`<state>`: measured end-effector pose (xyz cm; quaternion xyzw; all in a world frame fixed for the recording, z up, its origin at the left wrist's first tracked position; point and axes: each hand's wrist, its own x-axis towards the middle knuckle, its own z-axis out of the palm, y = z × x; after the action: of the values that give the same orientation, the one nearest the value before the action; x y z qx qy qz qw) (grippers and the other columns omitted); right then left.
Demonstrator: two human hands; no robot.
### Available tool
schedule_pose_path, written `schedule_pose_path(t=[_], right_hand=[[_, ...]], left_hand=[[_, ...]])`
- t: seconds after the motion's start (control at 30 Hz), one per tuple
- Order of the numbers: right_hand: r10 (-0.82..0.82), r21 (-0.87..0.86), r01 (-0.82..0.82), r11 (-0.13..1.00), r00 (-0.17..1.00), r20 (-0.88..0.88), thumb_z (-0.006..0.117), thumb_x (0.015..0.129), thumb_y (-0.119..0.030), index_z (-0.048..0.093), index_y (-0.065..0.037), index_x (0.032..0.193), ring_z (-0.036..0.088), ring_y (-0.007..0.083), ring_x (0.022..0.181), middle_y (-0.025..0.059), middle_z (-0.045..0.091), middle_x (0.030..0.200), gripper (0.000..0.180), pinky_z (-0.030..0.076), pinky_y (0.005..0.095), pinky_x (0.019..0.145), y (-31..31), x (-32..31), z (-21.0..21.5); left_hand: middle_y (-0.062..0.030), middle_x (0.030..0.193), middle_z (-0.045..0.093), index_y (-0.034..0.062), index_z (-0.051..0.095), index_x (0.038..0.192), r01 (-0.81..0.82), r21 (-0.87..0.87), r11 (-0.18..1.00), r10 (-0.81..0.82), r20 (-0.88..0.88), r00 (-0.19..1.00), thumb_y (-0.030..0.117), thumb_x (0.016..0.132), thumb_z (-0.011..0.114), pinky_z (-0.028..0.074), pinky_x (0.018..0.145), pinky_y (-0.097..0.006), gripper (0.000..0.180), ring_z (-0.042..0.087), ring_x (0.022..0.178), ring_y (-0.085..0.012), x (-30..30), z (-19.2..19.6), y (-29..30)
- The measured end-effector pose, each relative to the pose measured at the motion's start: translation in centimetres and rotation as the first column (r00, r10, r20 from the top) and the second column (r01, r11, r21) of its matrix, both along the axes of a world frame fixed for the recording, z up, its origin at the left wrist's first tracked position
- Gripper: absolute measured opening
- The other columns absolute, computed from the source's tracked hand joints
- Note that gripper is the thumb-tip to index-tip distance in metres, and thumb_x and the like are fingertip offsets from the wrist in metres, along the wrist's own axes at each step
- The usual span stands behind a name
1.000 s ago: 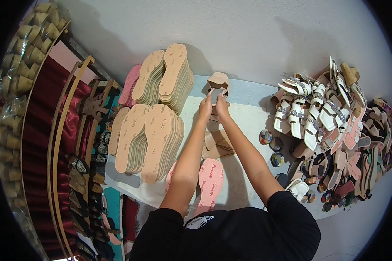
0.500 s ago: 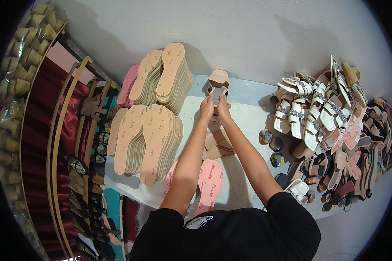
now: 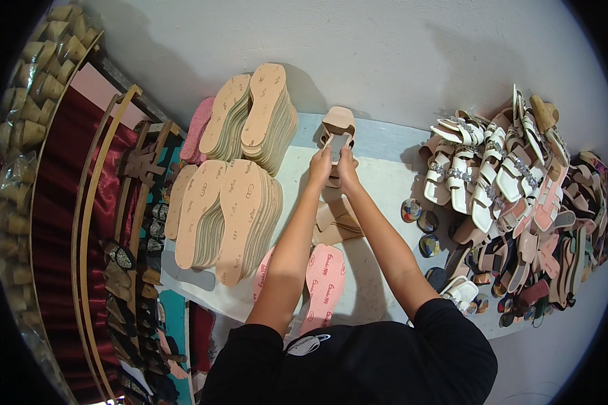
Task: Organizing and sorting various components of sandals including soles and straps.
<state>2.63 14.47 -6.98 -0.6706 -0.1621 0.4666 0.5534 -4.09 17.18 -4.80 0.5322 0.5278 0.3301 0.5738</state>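
A beige slide sandal (image 3: 339,119) with a broad strap lies lengthwise over the far side of the table, toe pointing at the wall. My left hand (image 3: 320,165) grips its left edge, and my right hand (image 3: 347,167) is closed round the right edge. Both thumbs press onto the grey-looking footbed (image 3: 336,147) between them. Just nearer than my hands lie several beige strap pieces (image 3: 338,221), partly behind my right forearm. Pink printed insoles (image 3: 325,287) lie close to my body, one of them mostly hidden by my left forearm.
Tall stacks of tan insoles (image 3: 239,216) stand to the left, beside a pink fuzzy item (image 3: 197,131). White sandals with decorated straps (image 3: 463,172) pile up at the right, with round colourful pieces (image 3: 429,246) near them. A wooden rack (image 3: 88,223) with footwear runs along the left.
Both hands keep their hold on the sandal, which has hardly moved. The whole view has shifted very slightly.
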Motion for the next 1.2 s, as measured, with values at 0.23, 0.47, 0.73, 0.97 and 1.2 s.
schedule_pose_path(t=[0.23,0.47,0.73,0.97,1.2], right_hand=[[0.023,-0.051,-0.018,0.999,0.995,0.095,0.025,0.084,-0.052,0.033,-0.011,0.125,0.023,0.0382,0.117,0.0205,0.022,0.125,0.058,0.021,0.0449,0.096,0.3,-0.3,-0.1],[0.062,0.125,-0.096,0.988,0.967,0.248,0.025,0.087,-0.044,0.036,-0.002,0.118,0.030,0.0375,0.112,0.0268,0.031,0.118,0.053,0.024,0.0408,0.095,-1.5,0.7,-1.1],[0.354,-0.046,-0.532,0.845,0.494,0.794,0.047,0.081,-0.018,0.046,-0.007,0.107,0.048,0.0298,0.098,0.0160,0.053,0.100,0.028,0.033,0.0424,0.086,-10.8,2.2,-1.3],[0.699,-0.607,-0.599,0.522,-0.106,0.707,0.057,0.074,-0.032,0.048,-0.013,0.110,0.040,0.0295,0.107,0.0104,0.046,0.111,0.041,0.032,0.0455,0.084,-10.7,1.7,0.4],[0.746,-0.627,-0.616,0.477,-0.093,0.659,0.059,0.072,-0.042,0.047,-0.015,0.111,0.038,0.0310,0.108,0.0114,0.046,0.106,0.049,0.030,0.0458,0.088,-10.0,2.3,-1.2]], left_hand=[[-0.0129,0.094,0.057,-0.0035,0.054,0.103,0.001,0.005,1.000,-0.001,0.036,0.999,0.033,0.086,0.038,0.039,0.077,-0.029,0.043,0.053,0.084,-0.0196,-0.4,-0.7,0.3],[-0.0151,0.100,0.056,-0.0050,0.053,0.103,-0.025,0.025,0.999,0.027,-0.092,0.995,0.040,0.087,0.028,0.036,0.083,-0.031,0.054,0.051,0.094,-0.0226,-1.2,-1.8,0.1],[-0.0237,0.117,0.044,-0.0031,0.048,0.112,0.108,-0.214,0.971,-0.222,-0.629,0.745,0.031,0.077,0.031,0.030,0.094,-0.041,0.052,0.041,0.111,-0.0354,-4.9,-0.8,-1.3],[-0.0153,0.097,0.059,0.0032,0.059,0.096,0.568,-0.330,0.754,-0.510,-0.839,0.190,0.019,0.059,0.055,0.044,0.079,-0.036,0.040,0.057,0.090,-0.0278,-6.0,-1.4,-3.8],[-0.0131,0.113,0.049,0.0023,0.048,0.110,0.668,-0.238,0.705,-0.442,-0.884,0.152,0.030,0.059,0.067,0.042,0.084,-0.039,0.061,0.051,0.101,-0.0276,-5.3,-0.2,-4.9]])
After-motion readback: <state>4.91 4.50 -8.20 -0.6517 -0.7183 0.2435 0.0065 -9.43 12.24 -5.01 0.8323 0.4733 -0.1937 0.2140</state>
